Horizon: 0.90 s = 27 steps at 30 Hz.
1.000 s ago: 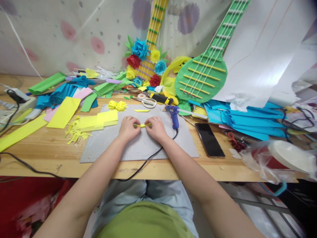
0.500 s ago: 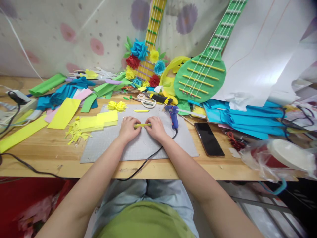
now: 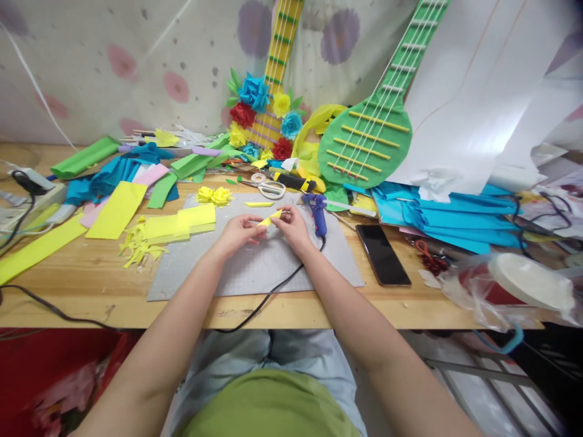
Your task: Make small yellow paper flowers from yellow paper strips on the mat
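A small folded strip of yellow paper (image 3: pixel 270 218) is held slantwise just above the grey board (image 3: pixel 255 276). Its upper right end is pinched between the thumb and fingers of my right hand (image 3: pixel 292 228). My left hand (image 3: pixel 240 234) has its fingertips at the lower left end, with the fingers curled round it. Just beyond, a second folded yellow strip (image 3: pixel 259 204) lies on the board. Two yellow paper flowers (image 3: pixel 214 195) sit at the board's back left corner. A blue glue gun (image 3: pixel 317 215) rests to the right of my right hand.
Yellow paper sheets (image 3: pixel 195 219) and shredded scraps lie on the left. Scissors (image 3: pixel 272 190) are at the back. A phone (image 3: pixel 383 255) lies right of the board, and a black cord (image 3: pixel 273 292) crosses it. Behind stand a green paper guitar (image 3: pixel 367 145) and a yellow, flower-trimmed one (image 3: pixel 266 127).
The yellow strip has gone from level to slanted, its right end raised. My right hand has lifted slightly, and my left fingers have loosened and spread a little.
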Each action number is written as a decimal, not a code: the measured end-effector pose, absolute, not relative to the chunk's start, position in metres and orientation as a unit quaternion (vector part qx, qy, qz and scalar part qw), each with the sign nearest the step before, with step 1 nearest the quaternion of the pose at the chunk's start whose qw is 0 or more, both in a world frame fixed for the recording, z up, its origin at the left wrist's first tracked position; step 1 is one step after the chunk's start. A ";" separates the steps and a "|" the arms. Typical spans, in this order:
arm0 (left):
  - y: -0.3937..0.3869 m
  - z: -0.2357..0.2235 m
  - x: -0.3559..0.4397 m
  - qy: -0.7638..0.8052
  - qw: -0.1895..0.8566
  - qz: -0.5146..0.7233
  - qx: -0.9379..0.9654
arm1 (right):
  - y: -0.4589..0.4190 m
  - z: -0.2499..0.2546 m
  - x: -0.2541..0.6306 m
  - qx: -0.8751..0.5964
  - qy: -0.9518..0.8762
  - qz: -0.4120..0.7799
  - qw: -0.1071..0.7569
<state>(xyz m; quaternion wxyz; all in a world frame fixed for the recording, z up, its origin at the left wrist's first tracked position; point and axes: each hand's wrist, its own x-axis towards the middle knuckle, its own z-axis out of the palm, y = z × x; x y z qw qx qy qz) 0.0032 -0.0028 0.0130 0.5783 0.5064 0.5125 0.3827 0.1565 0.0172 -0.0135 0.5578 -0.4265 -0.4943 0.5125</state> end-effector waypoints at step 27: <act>0.008 0.008 0.023 0.508 0.616 0.419 0.432 | 0.019 -0.019 0.156 -0.488 -0.492 0.470 0.546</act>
